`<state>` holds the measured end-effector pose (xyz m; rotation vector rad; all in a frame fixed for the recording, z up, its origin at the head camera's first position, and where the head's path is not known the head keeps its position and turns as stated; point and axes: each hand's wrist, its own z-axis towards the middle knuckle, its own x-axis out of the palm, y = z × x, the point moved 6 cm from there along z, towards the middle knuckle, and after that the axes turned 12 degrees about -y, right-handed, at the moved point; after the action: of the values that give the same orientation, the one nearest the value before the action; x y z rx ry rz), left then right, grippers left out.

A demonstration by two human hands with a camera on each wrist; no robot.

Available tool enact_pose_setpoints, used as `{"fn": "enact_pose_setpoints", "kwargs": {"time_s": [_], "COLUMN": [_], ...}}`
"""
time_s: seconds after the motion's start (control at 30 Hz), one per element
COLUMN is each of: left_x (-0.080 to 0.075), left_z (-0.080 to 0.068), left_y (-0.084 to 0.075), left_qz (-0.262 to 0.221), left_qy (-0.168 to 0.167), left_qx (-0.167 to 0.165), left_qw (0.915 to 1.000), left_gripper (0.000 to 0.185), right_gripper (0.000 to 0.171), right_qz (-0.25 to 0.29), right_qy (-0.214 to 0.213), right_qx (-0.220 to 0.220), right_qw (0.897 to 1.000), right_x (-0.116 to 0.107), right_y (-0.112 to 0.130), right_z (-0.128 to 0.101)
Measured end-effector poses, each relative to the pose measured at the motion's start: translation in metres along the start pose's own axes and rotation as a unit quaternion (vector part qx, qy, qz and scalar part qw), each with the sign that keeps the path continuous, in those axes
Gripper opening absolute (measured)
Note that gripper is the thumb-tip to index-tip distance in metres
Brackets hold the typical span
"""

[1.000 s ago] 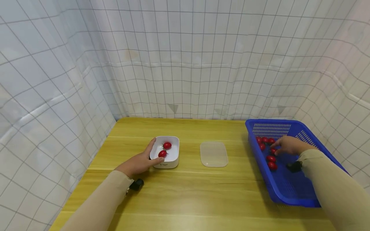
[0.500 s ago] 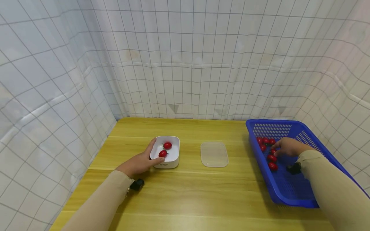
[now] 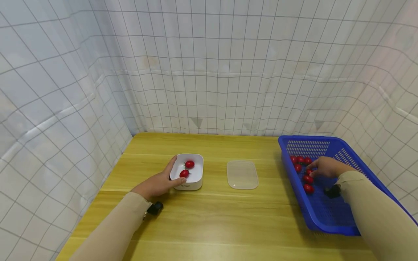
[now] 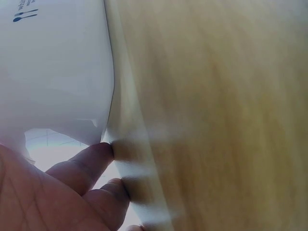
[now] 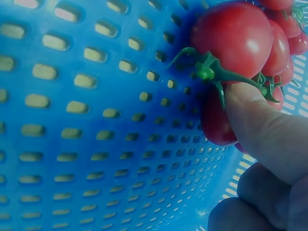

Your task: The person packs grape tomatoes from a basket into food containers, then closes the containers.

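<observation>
My left hand (image 3: 156, 185) holds a white square container (image 3: 193, 185) at its left side, thumb over the near rim and fingers along the far left. Two red cherry tomatoes (image 3: 189, 164) with green stems lie inside it. On the right, my right hand (image 3: 329, 167) reaches into a blue plastic basket (image 3: 330, 229) and pinches a cherry tomato (image 3: 308, 172). The right wrist view shows the thumb (image 5: 255, 118) pressed against the held tomato (image 5: 215, 122), beside a larger-looking tomato (image 5: 236, 38) with a green calyx. The fingertips behind it are hidden.
A translucent square lid (image 3: 242, 175) lies flat on the wooden table (image 3: 215, 224) between container and basket. Several more tomatoes (image 3: 300, 159) are grouped along the basket's left side. A white grid-patterned curtain (image 3: 209, 72) surrounds the table at the back and sides.
The right fingertips have drawn slightly closer together at the tomato in the basket. The left hand stays on the container, and the view has shifted only a little.
</observation>
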<state>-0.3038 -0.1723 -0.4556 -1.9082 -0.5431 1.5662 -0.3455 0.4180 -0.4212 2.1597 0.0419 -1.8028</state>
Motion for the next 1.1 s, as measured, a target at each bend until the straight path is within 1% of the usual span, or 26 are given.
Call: {"fn": "enact_pose_setpoints", "kwargs": {"time_s": [0.3, 0.43, 0.53, 0.7, 0.8, 0.9, 1.0, 1.1], "left_x": [0.002, 0.002, 0.002, 0.000, 0.000, -0.001, -0.001, 0.000], "left_z": [-0.001, -0.001, -0.002, -0.003, -0.003, -0.001, 0.000, 0.001], "left_y": [0.006, 0.006, 0.005, 0.001, 0.000, 0.000, 0.001, 0.002], "left_qz": [-0.006, -0.008, -0.005, -0.004, -0.004, -0.003, -0.005, -0.006], "left_qy": [0.001, 0.003, 0.005, 0.004, 0.003, 0.003, 0.002, 0.003], "left_qx": [-0.003, -0.006, -0.005, -0.001, 0.000, 0.000, 0.000, -0.001], "left_qw": [1.0000, 0.9999, 1.0000, 1.0000, 1.0000, 1.0000, 1.0000, 1.0000], "left_gripper": [0.109, 0.110, 0.110, 0.109, 0.109, 0.109, 0.110, 0.111], "right_gripper": [0.039, 0.036, 0.036, 0.040, 0.040, 0.041, 0.042, 0.043], "right_qz": [0.003, -0.010, -0.023, -0.028, -0.023, -0.021, -0.010, -0.003], "right_qy": [-0.003, -0.011, -0.026, -0.068, -0.094, -0.116, -0.130, -0.136], "right_qx": [-0.012, -0.025, -0.037, -0.053, -0.052, -0.054, -0.063, -0.079], "right_qw": [1.000, 1.000, 0.999, 0.996, 0.994, 0.992, 0.989, 0.988], "right_x": [-0.001, -0.005, -0.013, -0.039, -0.057, -0.074, -0.089, -0.095], "right_y": [0.004, 0.006, 0.007, 0.018, 0.031, 0.053, 0.082, 0.113], "right_z": [-0.002, -0.004, -0.004, -0.001, 0.002, 0.007, 0.013, 0.021]}}
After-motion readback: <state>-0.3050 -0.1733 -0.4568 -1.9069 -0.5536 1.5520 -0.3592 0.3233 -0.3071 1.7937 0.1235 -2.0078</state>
